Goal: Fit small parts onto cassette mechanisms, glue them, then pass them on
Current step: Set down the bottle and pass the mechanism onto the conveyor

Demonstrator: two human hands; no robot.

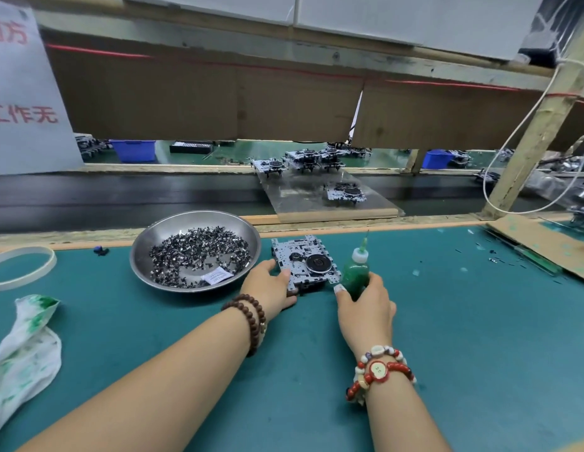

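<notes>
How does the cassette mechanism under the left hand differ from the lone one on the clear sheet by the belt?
The near mechanism lies on the green mat, held by the left hand; the far mechanism sits untouched on the clear sheet. Both show a round dark wheel on a grey plate.

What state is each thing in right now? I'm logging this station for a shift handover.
Left hand: grips the mechanism's left edge.
Right hand: holds the glue bottle.
Glue bottle: upright, nozzle up, green glue inside.
Mechanism: flat on the mat, flywheel up.
Bowl: holds a heap of small parts.
Cloth: crumpled, stained green.
Board: carries one finished mechanism.
</notes>
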